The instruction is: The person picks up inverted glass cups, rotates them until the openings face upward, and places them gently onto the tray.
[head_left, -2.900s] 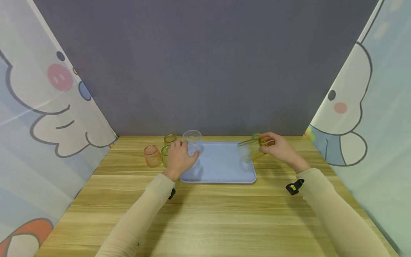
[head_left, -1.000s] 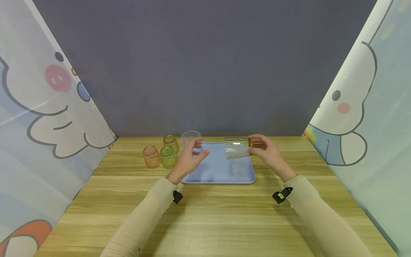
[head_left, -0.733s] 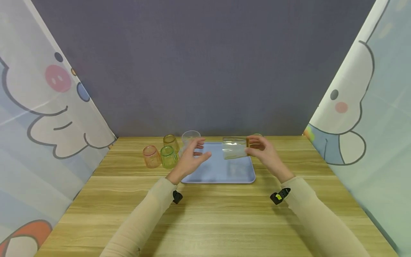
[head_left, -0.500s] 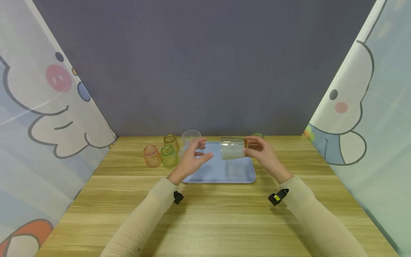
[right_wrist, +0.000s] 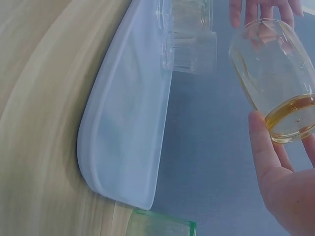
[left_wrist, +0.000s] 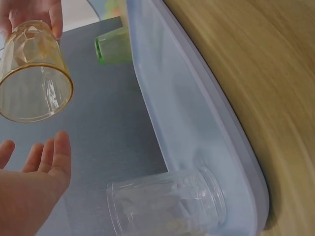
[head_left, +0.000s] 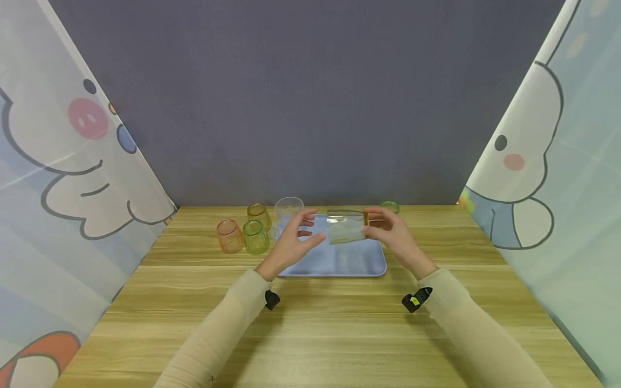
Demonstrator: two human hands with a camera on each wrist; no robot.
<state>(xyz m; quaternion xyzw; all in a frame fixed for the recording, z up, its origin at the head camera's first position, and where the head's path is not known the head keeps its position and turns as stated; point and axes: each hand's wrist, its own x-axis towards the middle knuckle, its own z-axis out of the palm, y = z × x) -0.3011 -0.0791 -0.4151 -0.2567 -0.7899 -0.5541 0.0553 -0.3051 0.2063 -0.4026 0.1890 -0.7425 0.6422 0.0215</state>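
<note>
My right hand (head_left: 393, 234) pinches an amber-tinted drinking glass (head_left: 344, 226) by its base and holds it on its side above the blue tray (head_left: 359, 265). The mouth of the glass points left, towards my left hand (head_left: 293, 243). That hand holds nothing; its fingers and thumb are spread apart just short of the rim. In the left wrist view the golden rim of the glass (left_wrist: 37, 54) faces the fingertips. A clear glass (left_wrist: 162, 204) stands upright at the tray's left end, partly hidden behind my left hand in the head view.
Left of the tray, on the wooden table (head_left: 310, 328), are a pink-orange glass (head_left: 230, 237), a green glass (head_left: 255, 238) and an amber glass (head_left: 259, 215). Another green glass (head_left: 390, 207) is by the tray's back right corner. A grey panel (head_left: 310, 108) rises behind the table.
The right hand has brought the amber glass left over the tray and levelled it. My left hand has moved off from the clear glass, rightwards towards the amber glass's mouth.
</note>
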